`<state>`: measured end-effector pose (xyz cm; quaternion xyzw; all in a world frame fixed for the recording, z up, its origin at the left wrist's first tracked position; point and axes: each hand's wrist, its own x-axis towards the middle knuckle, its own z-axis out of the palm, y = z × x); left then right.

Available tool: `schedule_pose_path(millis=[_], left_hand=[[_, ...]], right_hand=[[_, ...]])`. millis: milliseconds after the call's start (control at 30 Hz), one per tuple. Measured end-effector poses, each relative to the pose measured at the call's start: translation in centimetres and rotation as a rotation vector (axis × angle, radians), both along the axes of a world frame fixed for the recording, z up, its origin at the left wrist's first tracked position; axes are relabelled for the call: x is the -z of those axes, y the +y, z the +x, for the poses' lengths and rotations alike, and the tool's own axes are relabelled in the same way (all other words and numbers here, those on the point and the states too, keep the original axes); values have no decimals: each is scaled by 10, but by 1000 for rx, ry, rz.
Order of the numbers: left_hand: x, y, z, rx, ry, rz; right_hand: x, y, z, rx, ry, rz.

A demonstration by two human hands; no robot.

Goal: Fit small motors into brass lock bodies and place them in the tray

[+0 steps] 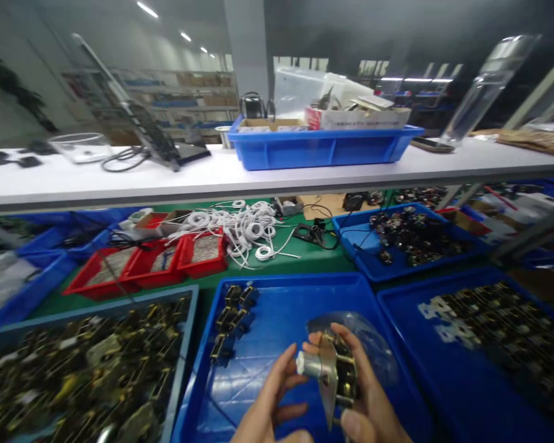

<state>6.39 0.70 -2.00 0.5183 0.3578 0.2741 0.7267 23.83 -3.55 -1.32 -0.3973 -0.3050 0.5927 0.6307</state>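
Observation:
A small metal assembly (333, 376) with a silver cylinder end and a brass-coloured bracket is held over the middle blue tray (277, 307). My right hand (372, 394) wraps around it from the right, fingers closed on the body. My left hand (270, 403) pinches the silver cylinder end from the left. A clear plastic bag (373, 344) lies in the tray just behind the hands. Several similar dark parts (233, 320) sit in a row at the tray's left side.
A blue bin (83, 375) full of metal parts is at the left, another blue tray (503, 344) of parts at the right. Red bins (152, 264), white cable coils (244, 231) and a blue tray (410, 237) lie behind. A white shelf (166, 178) carries a blue crate (323, 147).

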Motion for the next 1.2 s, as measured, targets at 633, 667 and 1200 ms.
schedule_pose_path(millis=[633, 667, 1200], left_hand=[[1, -33, -33, -162, -255, -88], [1, -33, -33, -160, -253, -81], [-30, -38, -31, 6, -45, 252]], right_hand=[[-5, -18, -24, -395, -304, -141], [-6, -19, -25, -391, -286, -145], [6, -33, -16, -279, -868, 418]])
